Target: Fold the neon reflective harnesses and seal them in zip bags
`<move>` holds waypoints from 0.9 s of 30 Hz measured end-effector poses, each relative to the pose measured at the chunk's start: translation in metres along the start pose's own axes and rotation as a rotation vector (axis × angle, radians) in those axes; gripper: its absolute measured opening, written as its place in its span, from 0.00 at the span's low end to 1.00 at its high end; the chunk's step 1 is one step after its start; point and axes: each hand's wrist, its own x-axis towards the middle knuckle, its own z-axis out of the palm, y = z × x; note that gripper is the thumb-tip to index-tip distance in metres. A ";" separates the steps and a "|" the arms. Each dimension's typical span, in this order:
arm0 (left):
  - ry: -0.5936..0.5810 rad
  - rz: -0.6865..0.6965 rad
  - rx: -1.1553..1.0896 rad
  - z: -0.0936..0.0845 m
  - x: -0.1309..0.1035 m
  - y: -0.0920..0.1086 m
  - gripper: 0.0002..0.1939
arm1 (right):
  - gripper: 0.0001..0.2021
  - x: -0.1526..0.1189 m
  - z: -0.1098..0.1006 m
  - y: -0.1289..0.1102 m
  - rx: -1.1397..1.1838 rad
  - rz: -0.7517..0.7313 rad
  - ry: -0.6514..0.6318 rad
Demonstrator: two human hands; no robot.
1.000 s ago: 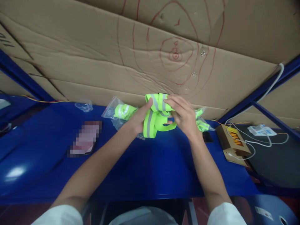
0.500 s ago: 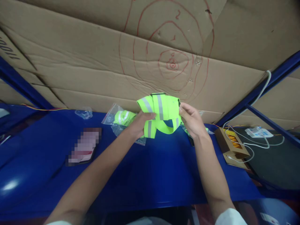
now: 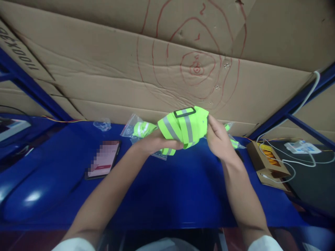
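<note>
Between my hands, above the blue table (image 3: 167,195), is a bundled neon-yellow reflective strap (image 3: 200,123) with grey stripes. A black rectangular buckle (image 3: 184,112) shows on its top. My left hand (image 3: 159,141) grips the bundle from the left, thumb laid along its lower front. On the right side, the fingers of my right hand (image 3: 218,136) close on the strap's edge; the fingertips are partly hidden. Behind my left hand lies a clear plastic bag (image 3: 129,126) beside another neon strap (image 3: 142,129). More neon material in plastic (image 3: 235,143) lies behind my right hand.
A phone (image 3: 104,160) lies on the left of the table, and crumpled clear plastic (image 3: 103,124) sits near the back. At right are an open cardboard box (image 3: 277,170), a white cable (image 3: 293,174) and a white device (image 3: 302,147). A cardboard wall (image 3: 104,69) with red rings stands behind.
The loop hanging below the bundle has been gathered up, and the bundle has tilted so the buckle now faces me more. My right hand has closed further around its edge. The view has shifted slightly.
</note>
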 end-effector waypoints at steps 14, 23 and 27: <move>-0.054 -0.148 -0.484 0.017 0.013 -0.012 0.31 | 0.21 0.000 -0.038 0.006 -0.023 -0.033 -0.284; -0.030 -0.146 -0.471 0.020 0.025 -0.034 0.31 | 0.21 0.002 -0.022 0.006 -0.165 -0.173 -0.207; 0.093 -0.116 -0.728 0.024 0.031 -0.034 0.24 | 0.14 0.004 -0.003 0.018 -0.297 -0.309 -0.026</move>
